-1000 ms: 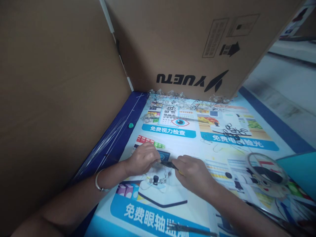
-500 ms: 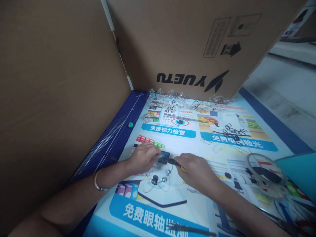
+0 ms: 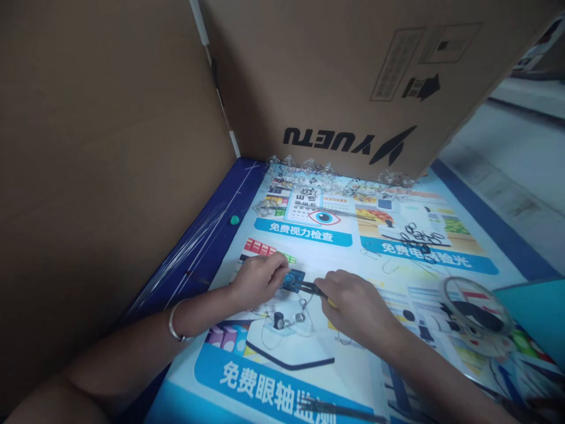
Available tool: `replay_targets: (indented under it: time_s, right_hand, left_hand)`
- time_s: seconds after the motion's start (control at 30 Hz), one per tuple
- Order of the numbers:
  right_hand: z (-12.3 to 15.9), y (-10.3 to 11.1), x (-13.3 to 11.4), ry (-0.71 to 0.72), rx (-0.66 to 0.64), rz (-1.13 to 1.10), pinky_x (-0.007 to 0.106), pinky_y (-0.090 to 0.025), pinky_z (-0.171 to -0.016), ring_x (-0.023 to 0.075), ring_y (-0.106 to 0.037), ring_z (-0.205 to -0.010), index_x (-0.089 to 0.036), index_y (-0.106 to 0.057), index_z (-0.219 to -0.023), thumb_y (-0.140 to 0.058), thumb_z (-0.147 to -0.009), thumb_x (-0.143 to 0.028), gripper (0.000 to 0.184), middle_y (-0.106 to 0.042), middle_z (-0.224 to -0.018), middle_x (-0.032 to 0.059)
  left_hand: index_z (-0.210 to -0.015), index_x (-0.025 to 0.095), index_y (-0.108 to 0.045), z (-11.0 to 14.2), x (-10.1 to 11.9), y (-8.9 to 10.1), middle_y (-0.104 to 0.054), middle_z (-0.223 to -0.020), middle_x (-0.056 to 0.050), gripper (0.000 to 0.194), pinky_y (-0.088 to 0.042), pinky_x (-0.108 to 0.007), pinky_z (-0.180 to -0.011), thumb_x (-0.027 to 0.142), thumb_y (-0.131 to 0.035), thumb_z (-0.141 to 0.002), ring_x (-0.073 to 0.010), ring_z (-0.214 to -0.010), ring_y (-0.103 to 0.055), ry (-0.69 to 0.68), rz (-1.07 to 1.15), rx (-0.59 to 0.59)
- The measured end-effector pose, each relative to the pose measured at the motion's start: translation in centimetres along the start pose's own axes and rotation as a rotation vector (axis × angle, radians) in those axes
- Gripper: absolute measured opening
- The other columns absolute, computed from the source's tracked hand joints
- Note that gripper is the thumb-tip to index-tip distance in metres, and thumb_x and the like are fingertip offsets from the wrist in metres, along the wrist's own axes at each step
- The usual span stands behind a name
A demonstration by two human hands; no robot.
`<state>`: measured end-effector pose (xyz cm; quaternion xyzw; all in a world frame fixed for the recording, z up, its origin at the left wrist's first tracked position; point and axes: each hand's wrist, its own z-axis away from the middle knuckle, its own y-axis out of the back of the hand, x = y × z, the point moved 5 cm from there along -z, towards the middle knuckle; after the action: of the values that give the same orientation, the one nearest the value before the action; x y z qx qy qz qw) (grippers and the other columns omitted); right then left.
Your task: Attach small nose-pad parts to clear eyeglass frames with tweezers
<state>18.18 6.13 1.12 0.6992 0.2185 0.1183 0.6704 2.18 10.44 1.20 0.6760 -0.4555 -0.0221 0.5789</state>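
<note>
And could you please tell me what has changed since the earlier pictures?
The right hand has drawn the dark pliers slightly rightward, away from the left hand. The right hand still grips them; the green lump and cardboard stayed put.

We are looking at two brown cardboard walls meeting at a corner in the upper left of the frame, the left wall [image 3: 101, 153] filling that side and growing darker toward the bottom. White strips [image 3: 198, 20] are running down the seam. The far wall [image 3: 309, 65] is bearing black lettering [image 3: 329, 139], upside down, with an arrow mark [image 3: 424, 87] at upper right. Below, a printed blue-and-white sheet [image 3: 185, 391] is covering the surface, dark blue bands [image 3: 477, 206] edging it. At right, pale flooring [image 3: 521, 159] is showing, blurred; dim, cool light is falling softly.
</note>
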Motion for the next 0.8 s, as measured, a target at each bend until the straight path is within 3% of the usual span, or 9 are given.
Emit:
replay_targets:
  time_s: [0.37, 0.8]
  right_hand:
    - [0.0, 0.3, -0.9, 0.001, -0.020, 0.087, 0.027, -0.023, -0.054, 0.0140, -0.047, -0.064, -0.021, -0.057, -0.076, -0.045, -0.069, -0.009, 0.018, -0.056, -0.068, 0.0015]
    - [0.0, 0.4, -2.0, -0.004, -0.085, 0.135, 0.028, -0.021, -0.051, 0.0119, -0.047, -0.060, -0.017, -0.057, -0.075, -0.043, -0.073, -0.006, 0.019, -0.056, -0.067, 0.0028]
  left_hand:
    - [-0.076, 0.016, -0.050, 0.1, 0.8, 0.1, -0.056, -0.057, 0.002, 0.010, -0.034, -0.020, -0.050, 0.019, -0.042, -0.083, -0.0106, -0.050, -0.051, -0.089, -0.061, 0.043]
    - [-0.076, 0.016, -0.051, 0.1, 0.9, -0.1, -0.056, -0.057, 0.003, 0.011, -0.035, -0.019, -0.050, 0.020, -0.043, -0.082, -0.0091, -0.050, -0.050, -0.044, -0.056, 0.030]
